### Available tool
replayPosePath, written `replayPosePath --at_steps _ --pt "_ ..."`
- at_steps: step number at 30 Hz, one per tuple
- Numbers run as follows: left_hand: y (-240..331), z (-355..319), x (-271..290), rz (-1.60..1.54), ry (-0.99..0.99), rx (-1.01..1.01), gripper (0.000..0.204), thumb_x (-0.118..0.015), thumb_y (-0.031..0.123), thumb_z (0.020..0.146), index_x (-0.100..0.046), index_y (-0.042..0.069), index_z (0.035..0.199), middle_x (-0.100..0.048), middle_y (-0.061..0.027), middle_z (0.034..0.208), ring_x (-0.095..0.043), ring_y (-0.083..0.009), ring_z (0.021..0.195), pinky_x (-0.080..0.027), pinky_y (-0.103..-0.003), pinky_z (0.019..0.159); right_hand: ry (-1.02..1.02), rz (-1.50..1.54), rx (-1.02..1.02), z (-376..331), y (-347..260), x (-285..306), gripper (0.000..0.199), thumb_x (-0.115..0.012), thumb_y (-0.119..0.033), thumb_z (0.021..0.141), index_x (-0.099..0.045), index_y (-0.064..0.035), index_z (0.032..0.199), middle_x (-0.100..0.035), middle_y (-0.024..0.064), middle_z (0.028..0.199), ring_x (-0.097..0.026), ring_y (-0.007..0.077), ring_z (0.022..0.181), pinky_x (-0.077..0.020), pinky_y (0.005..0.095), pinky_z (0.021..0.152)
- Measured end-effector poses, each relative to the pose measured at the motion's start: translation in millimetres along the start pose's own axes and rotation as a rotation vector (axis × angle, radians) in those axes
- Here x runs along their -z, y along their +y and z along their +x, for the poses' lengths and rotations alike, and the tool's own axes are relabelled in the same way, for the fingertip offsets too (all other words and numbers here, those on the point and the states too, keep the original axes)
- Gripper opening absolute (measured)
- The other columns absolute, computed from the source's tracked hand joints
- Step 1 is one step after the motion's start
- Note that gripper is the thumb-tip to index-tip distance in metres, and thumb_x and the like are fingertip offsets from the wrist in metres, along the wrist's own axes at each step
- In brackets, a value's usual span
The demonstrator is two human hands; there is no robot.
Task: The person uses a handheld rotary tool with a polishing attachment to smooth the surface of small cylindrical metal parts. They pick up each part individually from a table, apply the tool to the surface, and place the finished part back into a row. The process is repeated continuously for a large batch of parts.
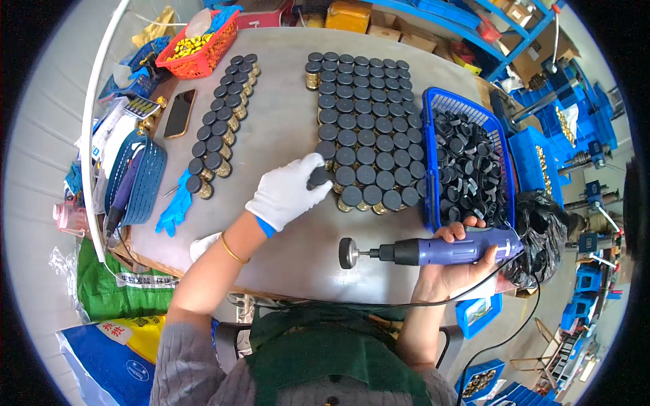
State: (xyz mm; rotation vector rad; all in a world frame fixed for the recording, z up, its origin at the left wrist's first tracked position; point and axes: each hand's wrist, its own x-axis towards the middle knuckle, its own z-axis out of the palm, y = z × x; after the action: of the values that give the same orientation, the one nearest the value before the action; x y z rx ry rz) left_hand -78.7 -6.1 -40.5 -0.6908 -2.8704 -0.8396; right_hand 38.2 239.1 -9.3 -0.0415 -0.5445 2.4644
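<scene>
My left hand (286, 193), in a white glove, is closed around a black-capped piece (317, 177) at the near left corner of a block of brass fittings with black caps (365, 139). Its lower part is hidden by my fingers. In my bare right hand (440, 279) lies a purple corded electric screwdriver (443, 251), gripped by its body. Its shaft points left and ends in a round dark disc (348, 253), held apart from the fittings. A slanting double row of similar capped fittings (222, 128) stands upright to the left on the grey table (284, 88).
A blue basket (429, 159) of loose black caps stands right of the block. Far left are a red basket (227, 42) with yellow parts, a phone (179, 113), a teal basket (154, 177) and a blue glove (177, 206). The screwdriver's black cord (504, 338) trails off the table.
</scene>
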Motion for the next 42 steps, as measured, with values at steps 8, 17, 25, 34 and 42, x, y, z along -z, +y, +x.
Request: replayPosePath --at_steps 8,17,25,34,42 --pt "1 -61 8 -1.42 -0.474 0.539 0.039 -0.054 0.014 0.085 -0.051 0.002 0.121 -0.063 -0.0089 0.087 -0.06 -0.0115 0.063 -0.049 -0.022 0.053 0.055 0.045 0.048 8 -3 5 0.045 -0.059 -0.04 0.082 -0.047 -0.004 0.106 -0.053 0.0111 0.1 -0.051 0.0182 0.072 -0.0446 0.0287 0.06" --pt "49 -67 7 -0.32 -0.638 0.117 0.042 -0.072 0.04 0.067 -0.065 0.005 0.089 -0.064 -0.0158 0.076 -0.063 -0.027 0.072 -0.049 -0.035 0.068 0.022 0.044 -0.022 7 -7 10 0.044 -0.059 -0.041 0.081 -0.048 -0.0035 0.101 -0.056 0.0126 0.094 -0.049 0.0173 0.066 -0.0442 0.0273 0.059" --pt "61 -65 19 -0.2 -0.595 0.059 0.037 -0.064 0.041 0.07 -0.064 0.006 0.082 -0.063 -0.0163 0.075 -0.062 -0.033 0.072 -0.049 -0.039 0.066 0.03 0.11 -0.078 5 -3 6 0.043 -0.057 -0.042 0.082 -0.048 -0.0039 0.1 -0.055 0.0106 0.091 -0.05 0.0171 0.068 -0.0436 0.027 0.058" --pt "65 -68 5 -0.082 -0.542 0.132 0.038 -0.06 0.045 0.071 -0.063 0.007 0.077 -0.063 -0.0166 0.076 -0.061 -0.0338 0.074 -0.049 -0.042 0.066 0.041 -0.013 -0.068 -1 6 30 0.04 -0.058 -0.04 0.08 -0.048 -0.0056 0.098 -0.053 0.0078 0.088 -0.048 0.0164 0.063 -0.0397 0.0259 0.056" --pt "56 -55 35 0.011 -0.008 -0.232 0.028 -0.074 0.035 0.066 -0.063 0.009 0.071 -0.061 -0.0078 0.067 -0.059 -0.0281 0.062 -0.049 -0.036 0.062 0.022 0.148 -0.004 6 -19 1 0.042 -0.06 -0.036 0.08 -0.048 -0.0051 0.105 -0.055 0.0104 0.097 -0.053 0.0178 0.072 -0.0468 0.0287 0.062"
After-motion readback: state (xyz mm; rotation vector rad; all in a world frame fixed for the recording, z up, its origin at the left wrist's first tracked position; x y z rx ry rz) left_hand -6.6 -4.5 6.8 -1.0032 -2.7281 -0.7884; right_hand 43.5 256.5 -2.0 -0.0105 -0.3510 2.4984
